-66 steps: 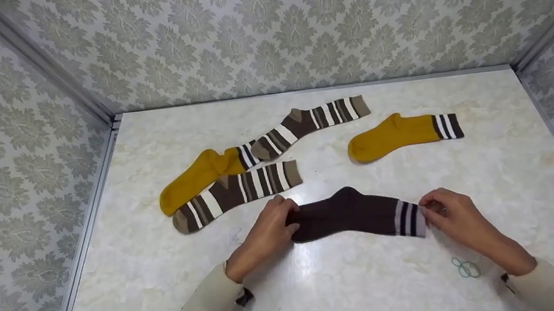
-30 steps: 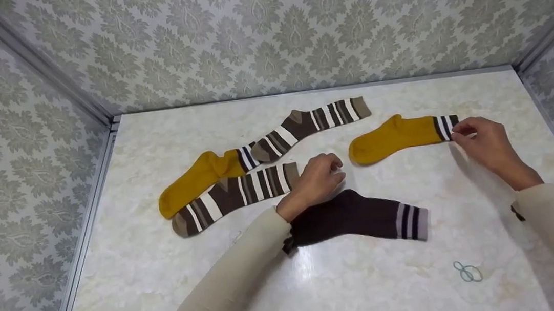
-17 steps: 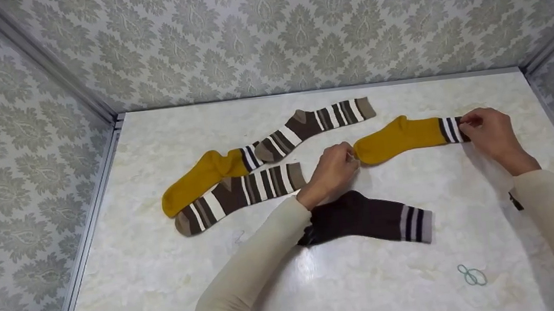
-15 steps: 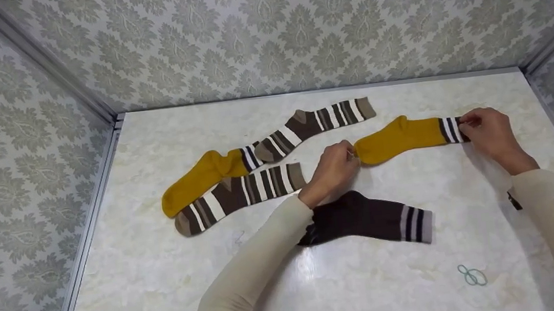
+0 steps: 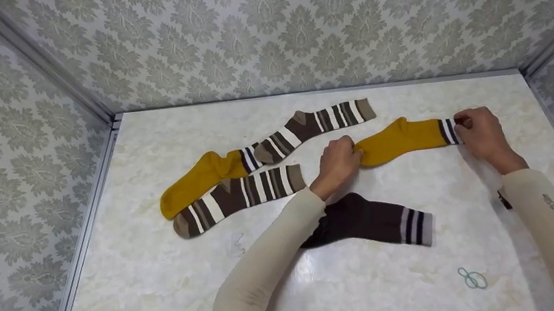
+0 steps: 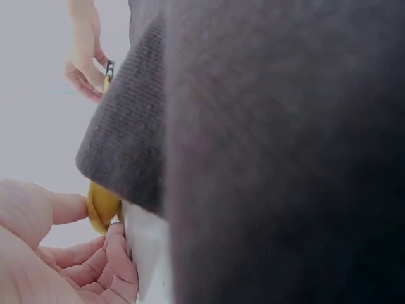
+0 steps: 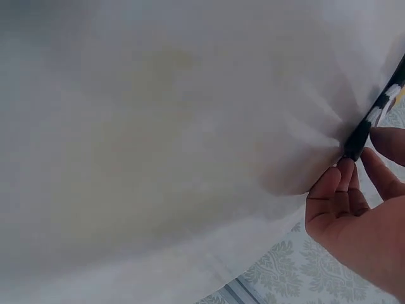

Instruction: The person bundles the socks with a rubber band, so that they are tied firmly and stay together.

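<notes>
A mustard sock [image 5: 399,140] with a dark, white-striped cuff lies at the right of the table. My left hand [image 5: 338,164] pinches its toe; in the left wrist view the thumb and fingers of that hand [image 6: 76,247] close on the yellow toe [image 6: 103,206]. At the other end my right hand [image 5: 486,136] pinches the cuff, whose dark edge [image 7: 359,139] shows between thumb and fingers in the right wrist view. Below my left forearm lies a dark brown sock [image 5: 366,221] with a grey striped cuff, its toe hidden under the sleeve. A blurred dark fabric [image 6: 126,120] fills much of the left wrist view.
To the left, a second mustard sock [image 5: 190,185] is partly overlapped by two brown-and-white striped socks, one behind [image 5: 315,125] and one in front [image 5: 238,198]. Thin green bands [image 5: 472,278] lie at the near right of the marbled table [image 5: 132,294]. Patterned walls stand around it.
Both hands have left the dark brown sock and moved up to the mustard sock on the right. First the right hand reached its cuff, then the left took its toe.
</notes>
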`<action>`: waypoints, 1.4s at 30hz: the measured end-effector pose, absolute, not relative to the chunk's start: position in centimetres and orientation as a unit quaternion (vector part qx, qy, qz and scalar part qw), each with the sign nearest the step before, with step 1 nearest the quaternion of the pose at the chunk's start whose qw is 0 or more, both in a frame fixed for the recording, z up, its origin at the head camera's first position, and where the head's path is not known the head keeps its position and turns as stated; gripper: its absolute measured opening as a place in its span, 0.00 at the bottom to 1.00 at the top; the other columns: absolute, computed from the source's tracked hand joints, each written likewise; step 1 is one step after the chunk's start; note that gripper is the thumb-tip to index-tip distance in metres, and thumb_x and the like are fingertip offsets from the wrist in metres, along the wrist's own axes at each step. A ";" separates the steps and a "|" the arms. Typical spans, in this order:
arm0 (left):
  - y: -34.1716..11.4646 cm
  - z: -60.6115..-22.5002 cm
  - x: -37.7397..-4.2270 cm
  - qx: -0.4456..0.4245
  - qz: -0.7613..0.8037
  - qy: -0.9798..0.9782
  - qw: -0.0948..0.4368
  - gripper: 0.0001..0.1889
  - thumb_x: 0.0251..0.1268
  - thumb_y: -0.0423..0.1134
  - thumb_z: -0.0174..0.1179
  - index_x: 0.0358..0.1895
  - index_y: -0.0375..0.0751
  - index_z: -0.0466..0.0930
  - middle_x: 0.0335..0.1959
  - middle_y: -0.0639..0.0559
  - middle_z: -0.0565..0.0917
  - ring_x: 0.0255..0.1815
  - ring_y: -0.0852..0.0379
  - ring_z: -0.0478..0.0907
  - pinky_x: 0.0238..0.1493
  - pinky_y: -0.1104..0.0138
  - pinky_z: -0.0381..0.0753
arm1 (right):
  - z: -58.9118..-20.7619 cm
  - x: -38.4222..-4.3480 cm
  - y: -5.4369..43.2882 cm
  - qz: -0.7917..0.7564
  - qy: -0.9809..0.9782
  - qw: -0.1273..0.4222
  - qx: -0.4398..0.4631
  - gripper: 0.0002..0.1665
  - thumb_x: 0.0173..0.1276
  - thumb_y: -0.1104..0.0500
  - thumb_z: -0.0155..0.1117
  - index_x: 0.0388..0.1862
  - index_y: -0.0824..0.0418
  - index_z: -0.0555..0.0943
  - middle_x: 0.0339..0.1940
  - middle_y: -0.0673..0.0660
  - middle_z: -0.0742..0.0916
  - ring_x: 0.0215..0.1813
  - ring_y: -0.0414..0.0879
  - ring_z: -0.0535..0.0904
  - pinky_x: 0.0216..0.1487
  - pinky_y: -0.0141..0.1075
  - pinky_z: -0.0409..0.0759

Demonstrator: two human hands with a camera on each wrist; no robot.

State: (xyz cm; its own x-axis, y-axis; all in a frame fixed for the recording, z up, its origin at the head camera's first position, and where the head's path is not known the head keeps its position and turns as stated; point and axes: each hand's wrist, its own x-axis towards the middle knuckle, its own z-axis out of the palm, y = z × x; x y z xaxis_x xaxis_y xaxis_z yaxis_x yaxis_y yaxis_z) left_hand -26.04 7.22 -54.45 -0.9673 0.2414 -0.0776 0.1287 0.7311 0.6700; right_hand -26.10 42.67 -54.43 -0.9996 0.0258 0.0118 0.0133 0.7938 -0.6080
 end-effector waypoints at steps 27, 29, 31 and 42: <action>1.8 -60.4 -30.4 0.147 0.396 0.906 0.025 0.02 0.70 0.36 0.70 0.40 0.44 0.90 0.37 0.55 0.90 0.38 0.59 0.85 0.43 0.66 0.84 | -52.4 -22.1 39.1 0.372 -0.928 0.037 -0.008 0.16 0.80 0.60 0.69 0.57 0.72 0.83 0.53 0.69 0.87 0.45 0.37 0.77 0.44 0.16 0.72; 1.1 -59.9 -30.0 0.150 0.401 0.904 0.023 0.02 0.70 0.35 0.70 0.40 0.43 0.90 0.37 0.54 0.90 0.37 0.59 0.84 0.42 0.67 0.83 | -52.2 -21.7 38.7 0.380 -0.924 0.037 -0.001 0.16 0.80 0.61 0.69 0.57 0.72 0.83 0.53 0.68 0.87 0.44 0.35 0.77 0.44 0.16 0.72; 0.3 -59.1 -29.5 0.151 0.413 0.898 0.027 0.02 0.70 0.33 0.68 0.39 0.43 0.90 0.35 0.54 0.90 0.35 0.59 0.83 0.41 0.67 0.82 | -52.1 -21.3 38.3 0.387 -0.921 0.037 0.004 0.16 0.80 0.61 0.69 0.57 0.72 0.83 0.52 0.67 0.87 0.43 0.34 0.77 0.43 0.17 0.73; -4.0 -60.5 -29.1 0.171 0.417 0.893 0.011 0.01 0.69 0.38 0.70 0.39 0.47 0.89 0.34 0.59 0.88 0.37 0.60 0.84 0.42 0.65 0.83 | -51.3 -19.1 36.1 0.435 -0.899 0.037 0.038 0.15 0.80 0.61 0.71 0.56 0.71 0.84 0.51 0.65 0.87 0.42 0.30 0.82 0.41 0.20 0.80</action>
State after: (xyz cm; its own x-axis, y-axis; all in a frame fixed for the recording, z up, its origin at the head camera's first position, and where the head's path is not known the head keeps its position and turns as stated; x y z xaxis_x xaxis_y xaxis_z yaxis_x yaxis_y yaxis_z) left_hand -29.14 -3.96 -60.52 -0.9414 0.3139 0.1232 0.2960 0.5942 0.7479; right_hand -19.09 36.09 -51.33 -0.9944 -0.0353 0.0995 -0.0999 0.6194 -0.7787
